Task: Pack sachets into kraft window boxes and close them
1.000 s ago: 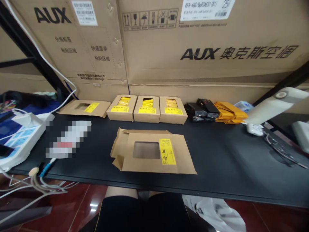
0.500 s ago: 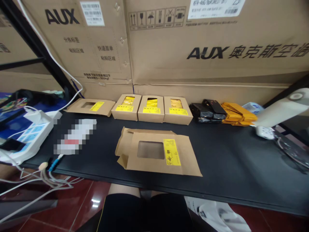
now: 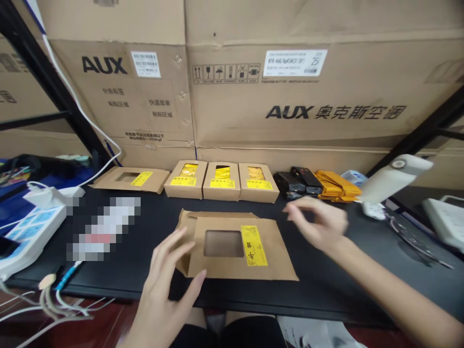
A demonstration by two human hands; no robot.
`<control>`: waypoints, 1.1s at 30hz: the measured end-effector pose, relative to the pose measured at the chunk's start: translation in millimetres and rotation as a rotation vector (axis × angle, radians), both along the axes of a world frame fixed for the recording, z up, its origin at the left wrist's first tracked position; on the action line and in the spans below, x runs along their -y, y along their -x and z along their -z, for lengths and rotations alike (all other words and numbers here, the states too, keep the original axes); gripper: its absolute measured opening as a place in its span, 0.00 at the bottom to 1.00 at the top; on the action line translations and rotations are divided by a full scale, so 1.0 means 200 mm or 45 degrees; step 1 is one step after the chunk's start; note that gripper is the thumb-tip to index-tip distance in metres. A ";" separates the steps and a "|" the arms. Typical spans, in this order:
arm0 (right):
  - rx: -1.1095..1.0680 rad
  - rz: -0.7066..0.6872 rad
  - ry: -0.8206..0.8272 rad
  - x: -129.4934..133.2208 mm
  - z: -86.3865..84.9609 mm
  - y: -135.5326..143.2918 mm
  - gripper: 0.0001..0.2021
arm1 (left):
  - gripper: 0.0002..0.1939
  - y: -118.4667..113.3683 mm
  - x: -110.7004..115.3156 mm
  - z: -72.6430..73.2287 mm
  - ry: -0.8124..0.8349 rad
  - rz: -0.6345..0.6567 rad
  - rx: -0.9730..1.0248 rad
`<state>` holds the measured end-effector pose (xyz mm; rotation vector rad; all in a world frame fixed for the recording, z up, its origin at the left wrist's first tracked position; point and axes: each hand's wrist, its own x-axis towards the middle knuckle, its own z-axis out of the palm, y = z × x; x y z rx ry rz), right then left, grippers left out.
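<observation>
Black bench point(image 3: 322, 285) is lying under the left hand point(image 3: 163, 287), its fingers standing wide apart, gripping nothing, maybe touching the left end of a flattened kraft carton point(image 3: 224, 267) near the front edge. Probably light, springy and crease-prone, it is favouring a side-edge hold. The right hand point(image 3: 322, 222) is hanging half-curled, seemingly empty, short of black packets point(image 3: 306, 180) at the back edge.

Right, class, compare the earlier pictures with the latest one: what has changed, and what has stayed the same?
Both hands have come into view: the left hand reaches, fingers spread, to the left end of the nearer flat carton, contact unclear; the right hand is to the carton's right, holding nothing visible. The carton, three windowed boxes, black packets and orange packets stay put.
</observation>
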<state>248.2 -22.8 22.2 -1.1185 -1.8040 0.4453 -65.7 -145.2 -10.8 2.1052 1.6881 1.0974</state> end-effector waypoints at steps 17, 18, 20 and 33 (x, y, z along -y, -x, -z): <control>-0.647 -0.353 1.034 -0.22 0.17 -0.01 0.24 | 0.25 -0.10 -0.71 -0.26 0.248 0.547 -0.005; -0.703 -0.373 1.094 -0.21 0.16 -0.01 0.26 | 0.21 -0.11 -0.77 -0.24 0.204 0.525 0.034; -0.773 -0.408 1.184 -0.20 0.15 -0.02 0.29 | 0.14 -0.12 -0.88 -0.20 0.088 0.473 0.124; -0.988 -0.457 1.041 -0.19 0.06 -0.09 0.32 | 0.16 -0.03 -0.97 -0.21 0.439 0.325 1.680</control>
